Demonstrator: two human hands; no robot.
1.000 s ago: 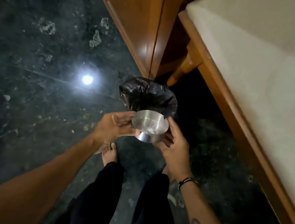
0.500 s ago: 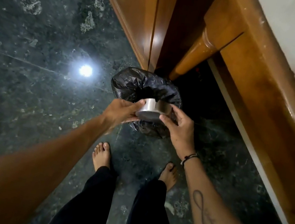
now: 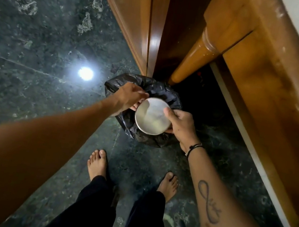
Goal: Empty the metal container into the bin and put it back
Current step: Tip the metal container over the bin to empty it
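The metal container (image 3: 153, 116) was held between both hands directly over the bin (image 3: 137, 129), a small one lined with a black bag, standing on the dark marble floor (image 3: 37, 43) just ahead of the person's bare feet. It lay upturned: its flat round base faced up toward the camera and its mouth pointed down into the bag, so its axis ran roughly vertical, tipped a little toward the person. The right hand (image 3: 181, 126) gripped it from its own left side, thumb pressed across the base and fingers curled under the far rim. The left hand (image 3: 130, 98) closed on the opposite edge, the container lying to its right, with its fingers partly hidden behind the metal. Both hands seemed equally near, each touching the rim. Whether anything remained inside could not be told, since the opening faced away. The tipping step looked to be at its fullest; righting the container would call for rolling the mouth back upward.
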